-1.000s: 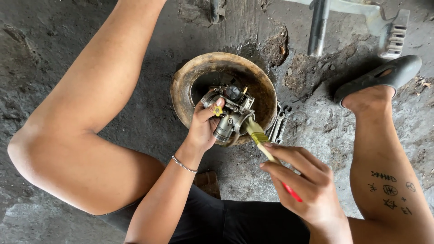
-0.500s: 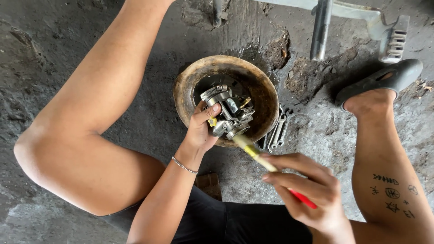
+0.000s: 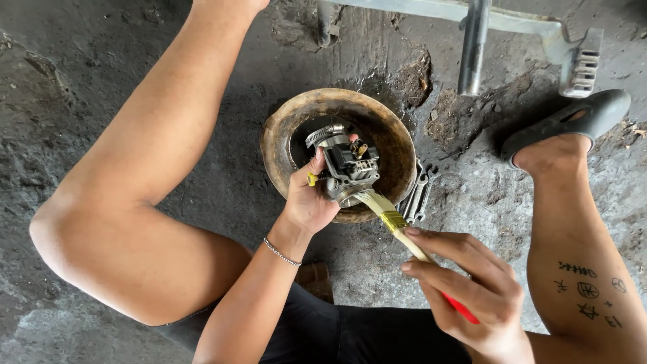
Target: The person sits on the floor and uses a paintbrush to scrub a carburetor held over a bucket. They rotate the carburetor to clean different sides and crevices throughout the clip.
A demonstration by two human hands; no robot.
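- Dead centre, a small metal carburettor [image 3: 347, 168], dark and greasy, is held up over a round rusty pan [image 3: 397, 145]; a metal hose clamp [image 3: 322, 133] sits at its 10 o'clock end, small brass fittings show on top.
- The left hand [image 3: 306, 202] comes in from 7 o'clock and is clamped around the carburettor from below, thumb up its left side, fingers tucked behind; a thin bracelet [image 3: 280, 251] circles the wrist.
- At 5 o'clock of the carburettor, pale bristles of a paintbrush [image 3: 394, 222] press against its underside; brass ferrule, pale handle, red tip poking out past the palm.
- The right hand [image 3: 472, 290] is closed around that brush handle, fingers wrapped, down at 4 o'clock of the pan.
- Just beside the pan's rim at 4 o'clock, a few wrenches [image 3: 419, 195] lie on the stained concrete floor [image 3: 87, 81].
- Out wide: a bent bare knee [image 3: 74, 236] at 9 o'clock; a tattooed shin [image 3: 579, 269] at 3 o'clock, its foot in a dark grey slipper [image 3: 573, 121].
- At 12 to 1 o'clock, a grey metal stand [image 3: 475, 40] with a ribbed footpeg [image 3: 583, 67].
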